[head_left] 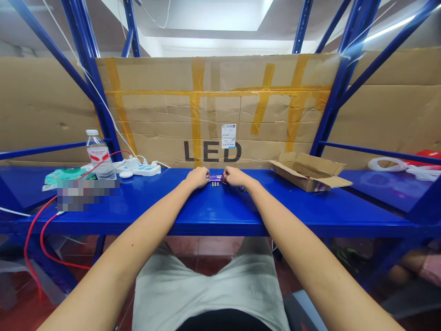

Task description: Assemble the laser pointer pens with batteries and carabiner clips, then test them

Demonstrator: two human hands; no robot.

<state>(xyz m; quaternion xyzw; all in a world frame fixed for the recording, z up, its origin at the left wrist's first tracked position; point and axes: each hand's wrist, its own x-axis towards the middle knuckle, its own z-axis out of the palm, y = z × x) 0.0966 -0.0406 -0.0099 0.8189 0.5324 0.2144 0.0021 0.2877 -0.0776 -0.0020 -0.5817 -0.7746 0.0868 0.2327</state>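
My left hand (199,177) and my right hand (235,176) are close together over the blue tabletop (213,211), near its far side. Between them stretches a small, shiny purple piece with bar-like parts (215,178); its exact kind is too small to make out. The fingers of each hand are closed on one end of it. Just below the purple piece lie several tiny silvery parts (215,184). A small greenish item (243,189) shows partly from behind my right wrist.
An open cardboard box (315,183) stands to the right. On the left are a plastic bottle (99,156), a white power strip (146,170), a green packet (65,176) and a red cable (44,234). A cardboard wall (165,119) marked LED stands behind.
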